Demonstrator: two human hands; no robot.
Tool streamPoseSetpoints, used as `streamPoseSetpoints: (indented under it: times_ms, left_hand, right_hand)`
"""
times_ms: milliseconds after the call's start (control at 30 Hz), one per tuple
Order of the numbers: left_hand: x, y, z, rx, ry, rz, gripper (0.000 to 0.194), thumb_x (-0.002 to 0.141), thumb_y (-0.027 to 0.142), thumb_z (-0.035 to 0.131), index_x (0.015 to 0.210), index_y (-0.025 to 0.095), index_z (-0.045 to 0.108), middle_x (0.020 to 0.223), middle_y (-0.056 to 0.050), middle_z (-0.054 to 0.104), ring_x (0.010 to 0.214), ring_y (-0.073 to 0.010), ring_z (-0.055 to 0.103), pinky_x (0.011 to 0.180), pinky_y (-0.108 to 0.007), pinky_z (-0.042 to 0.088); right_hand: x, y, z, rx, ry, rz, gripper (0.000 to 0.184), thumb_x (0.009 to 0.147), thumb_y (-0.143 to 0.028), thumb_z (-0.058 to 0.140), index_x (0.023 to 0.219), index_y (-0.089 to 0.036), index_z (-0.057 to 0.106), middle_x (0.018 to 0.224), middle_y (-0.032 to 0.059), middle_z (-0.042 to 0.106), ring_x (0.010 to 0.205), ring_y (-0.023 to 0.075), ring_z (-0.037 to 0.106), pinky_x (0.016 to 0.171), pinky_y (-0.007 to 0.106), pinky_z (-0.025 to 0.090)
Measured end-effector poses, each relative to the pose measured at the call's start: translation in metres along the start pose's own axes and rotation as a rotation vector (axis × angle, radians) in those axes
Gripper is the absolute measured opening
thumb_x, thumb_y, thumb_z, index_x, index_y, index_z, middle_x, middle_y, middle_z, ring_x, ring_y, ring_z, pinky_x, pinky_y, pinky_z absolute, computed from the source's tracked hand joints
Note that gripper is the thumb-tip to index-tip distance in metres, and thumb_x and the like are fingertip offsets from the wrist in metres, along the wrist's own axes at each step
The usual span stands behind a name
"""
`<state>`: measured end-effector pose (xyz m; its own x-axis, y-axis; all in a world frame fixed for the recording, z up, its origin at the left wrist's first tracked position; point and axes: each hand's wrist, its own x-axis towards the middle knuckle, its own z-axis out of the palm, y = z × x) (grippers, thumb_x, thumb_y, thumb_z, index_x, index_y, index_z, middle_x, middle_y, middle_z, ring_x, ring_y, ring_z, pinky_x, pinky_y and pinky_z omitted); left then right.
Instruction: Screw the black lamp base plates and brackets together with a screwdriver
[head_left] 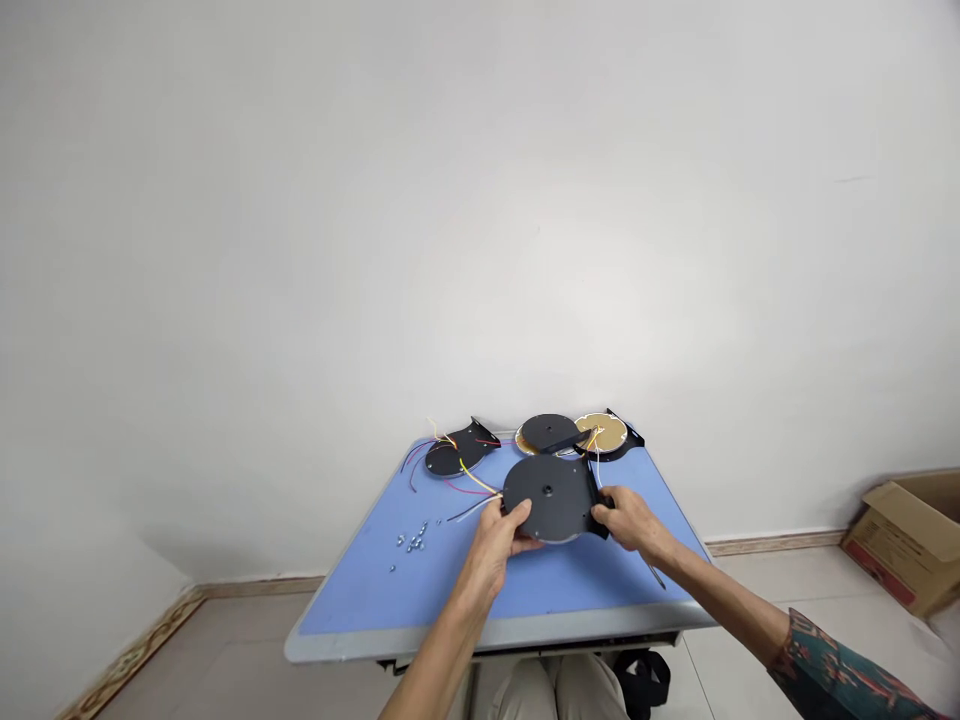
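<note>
Above the tabletop's middle [375, 590], the left hand [501, 535] pinches the black disc plate's [551, 500] left edge between thumb and fingers while the right hand [624, 517] grips its bracket end.

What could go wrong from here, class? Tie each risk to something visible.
The small metal pieces lie loose on the blue tabletop; a careless brush might scatter them. The wires trailing from the black plate held by both hands could snag on the left-hand black unit behind.
</note>
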<state>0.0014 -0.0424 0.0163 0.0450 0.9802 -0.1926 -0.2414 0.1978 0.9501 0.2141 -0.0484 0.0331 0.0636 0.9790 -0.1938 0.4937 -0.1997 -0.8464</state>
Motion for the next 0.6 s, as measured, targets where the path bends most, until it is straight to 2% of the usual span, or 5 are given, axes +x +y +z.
streamPoseSetpoints:
  times_ms: [100, 267, 433, 500, 600]
  left_hand:
    - [0.027, 0.031, 0.017, 0.018, -0.058, 0.069, 0.029, 0.085, 0.023, 0.069, 0.112, 0.013, 0.063, 0.111, -0.013, 0.074, 0.085, -0.0217, 0.073, 0.066, -0.03, 0.063]
    - [0.097, 0.07, 0.067, 0.104, -0.112, 0.175, 0.029, 0.087, 0.023, 0.066, 0.113, 0.012, 0.063, 0.096, -0.011, 0.076, 0.07, -0.0176, 0.072, 0.066, -0.031, 0.063]
    - [0.163, 0.061, 0.106, 0.226, -0.097, 0.116, 0.014, 0.087, 0.02, 0.064, 0.099, 0.012, 0.064, 0.08, -0.006, 0.073, 0.064, -0.0139, 0.068, 0.065, -0.027, 0.06]
    - [0.182, 0.05, 0.112, 0.273, -0.087, 0.109, 0.009, 0.084, 0.021, 0.069, 0.086, 0.013, 0.064, 0.068, -0.003, 0.069, 0.058, -0.0129, 0.064, 0.061, -0.024, 0.056]
    - [0.204, 0.035, 0.113, 0.366, -0.067, 0.108, 0.018, 0.078, 0.021, 0.075, 0.067, 0.014, 0.061, 0.051, 0.001, 0.057, 0.051, -0.0116, 0.057, 0.053, -0.021, 0.048]
  right_hand:
    - [0.025, -0.021, -0.024, 0.169, 0.024, -0.036, 0.015, 0.078, -0.014, 0.058, 0.068, -0.02, 0.048, 0.041, -0.0099, 0.034, 0.034, 0.0056, 0.03, 0.038, 0.02, 0.017]
    - [0.087, -0.042, -0.066, 0.303, 0.098, -0.023, 0.012, 0.077, -0.018, 0.061, 0.072, -0.019, 0.05, 0.045, -0.0105, 0.035, 0.036, 0.0031, 0.023, 0.039, 0.02, 0.012]
    - [0.137, -0.028, -0.088, 0.283, 0.192, 0.033, 0.017, 0.072, -0.02, 0.068, 0.069, -0.017, 0.052, 0.045, -0.0103, 0.034, 0.038, 0.0034, 0.024, 0.038, 0.02, 0.013]
    - [0.149, -0.018, -0.09, 0.266, 0.212, 0.063, 0.017, 0.07, -0.02, 0.069, 0.067, -0.017, 0.053, 0.044, -0.0101, 0.034, 0.038, 0.0041, 0.025, 0.038, 0.02, 0.014]
    - [0.163, -0.003, -0.088, 0.242, 0.231, 0.097, 0.018, 0.069, -0.02, 0.071, 0.066, -0.017, 0.053, 0.043, -0.0104, 0.031, 0.039, 0.005, 0.026, 0.038, 0.021, 0.015]
